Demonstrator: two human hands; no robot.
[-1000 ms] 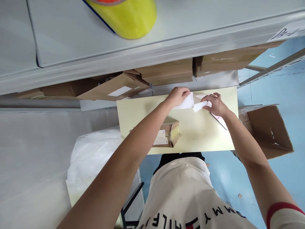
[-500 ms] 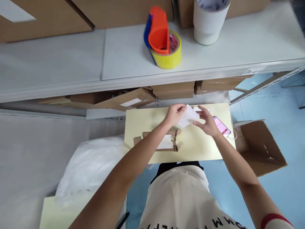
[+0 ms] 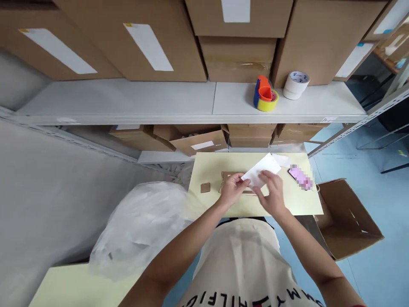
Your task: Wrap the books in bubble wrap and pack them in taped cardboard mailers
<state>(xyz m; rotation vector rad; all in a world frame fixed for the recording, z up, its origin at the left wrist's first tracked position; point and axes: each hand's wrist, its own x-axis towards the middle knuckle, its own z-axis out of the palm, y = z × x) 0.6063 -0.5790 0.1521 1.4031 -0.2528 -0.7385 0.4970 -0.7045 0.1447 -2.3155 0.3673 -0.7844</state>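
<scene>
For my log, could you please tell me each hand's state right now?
Left hand: closed, holding a white rectangular paper sheet.
Right hand: open, over it; contact unclear.

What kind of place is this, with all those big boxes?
It looks like a storeroom or packing area, though I can't be sure. Brown boxes stand on a metal shelf, with a tape dispenser in front of them.

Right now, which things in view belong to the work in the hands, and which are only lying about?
In the work:
- flat white piece, held by the left hand, right hand over it
- cardboard box behind the hands, probably

Lying about, it seems:
- phone
- cardboard scrap
- yellow tape, on the shelf
- white tape beside it
- open carton at right
</scene>
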